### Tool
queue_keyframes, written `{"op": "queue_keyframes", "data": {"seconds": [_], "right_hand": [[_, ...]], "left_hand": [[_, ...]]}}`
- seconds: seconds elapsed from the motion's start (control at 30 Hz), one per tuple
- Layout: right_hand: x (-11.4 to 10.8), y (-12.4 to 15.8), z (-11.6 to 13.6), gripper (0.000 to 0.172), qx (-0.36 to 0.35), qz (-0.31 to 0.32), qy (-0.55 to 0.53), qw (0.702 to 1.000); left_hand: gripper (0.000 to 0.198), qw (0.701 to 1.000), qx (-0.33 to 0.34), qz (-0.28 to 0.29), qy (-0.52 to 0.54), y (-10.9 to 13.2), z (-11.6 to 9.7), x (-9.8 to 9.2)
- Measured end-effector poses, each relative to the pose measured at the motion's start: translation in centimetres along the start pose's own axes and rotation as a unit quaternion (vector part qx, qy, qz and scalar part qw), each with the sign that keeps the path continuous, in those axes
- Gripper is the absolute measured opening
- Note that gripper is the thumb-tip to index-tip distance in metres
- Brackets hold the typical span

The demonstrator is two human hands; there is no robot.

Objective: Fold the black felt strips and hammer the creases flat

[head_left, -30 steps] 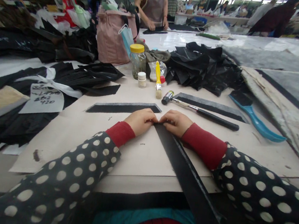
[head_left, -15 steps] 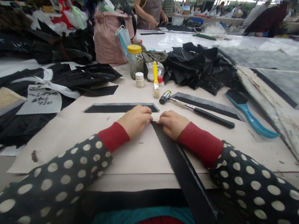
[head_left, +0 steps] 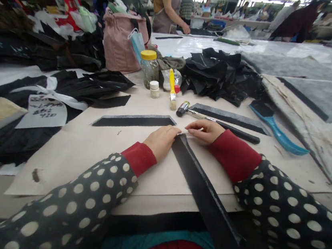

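A long black strip (head_left: 196, 176) with a pale grey edge runs from the table towards my lap, its far end tapered. At that far end my left hand (head_left: 161, 142) is closed, with its fingertips on the strip's left corner. My right hand (head_left: 206, 131) is just off the strip to the right, fingers stretched and a little apart, with nothing visible in them. Behind it lies a hammer (head_left: 232, 130), its handle partly hidden by the hand. A shorter black strip (head_left: 136, 121) with a grey border lies flat beyond my left hand; another such strip (head_left: 230, 117) is behind the hammer.
A yellow brush (head_left: 172, 87), a small white-capped bottle (head_left: 154, 90) and a yellow-lidded jar (head_left: 149, 70) stand or lie further back. At right is a blue-handled brush (head_left: 282, 135). Black piles (head_left: 220, 72) and a pink bag (head_left: 120, 40) line the back. A co-worker (head_left: 168, 7) stands across.
My right hand has let go of the strip's end and moved right and slightly up, fingers opening. My left hand has shifted right along with the strip's tip.
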State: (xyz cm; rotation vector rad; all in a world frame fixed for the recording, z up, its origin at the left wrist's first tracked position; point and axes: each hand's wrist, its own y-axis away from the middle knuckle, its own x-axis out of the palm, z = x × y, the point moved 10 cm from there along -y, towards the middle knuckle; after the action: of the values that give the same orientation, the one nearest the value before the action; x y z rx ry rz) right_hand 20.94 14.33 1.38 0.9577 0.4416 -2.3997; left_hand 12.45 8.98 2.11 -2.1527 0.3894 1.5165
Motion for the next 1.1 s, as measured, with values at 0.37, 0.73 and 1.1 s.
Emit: {"op": "queue_keyframes", "data": {"seconds": [0.37,0.73,1.1], "right_hand": [[1.2,0.4,1.7,0.02,-0.089,0.025,0.087,0.992],[2.9,1.3,4.9,0.02,-0.176,0.078,0.294,0.936],[1.5,1.8,3.3,0.029,-0.174,-0.003,0.166,0.971]], "left_hand": [[0.023,1.0,0.015,-0.001,-0.017,-0.1,-0.3,-0.1],[0.026,0.993,0.064,0.052,-0.09,0.0,-1.9,0.5],[0.027,0.99,0.071,0.067,-0.106,0.0,-1.8,0.5]]}}
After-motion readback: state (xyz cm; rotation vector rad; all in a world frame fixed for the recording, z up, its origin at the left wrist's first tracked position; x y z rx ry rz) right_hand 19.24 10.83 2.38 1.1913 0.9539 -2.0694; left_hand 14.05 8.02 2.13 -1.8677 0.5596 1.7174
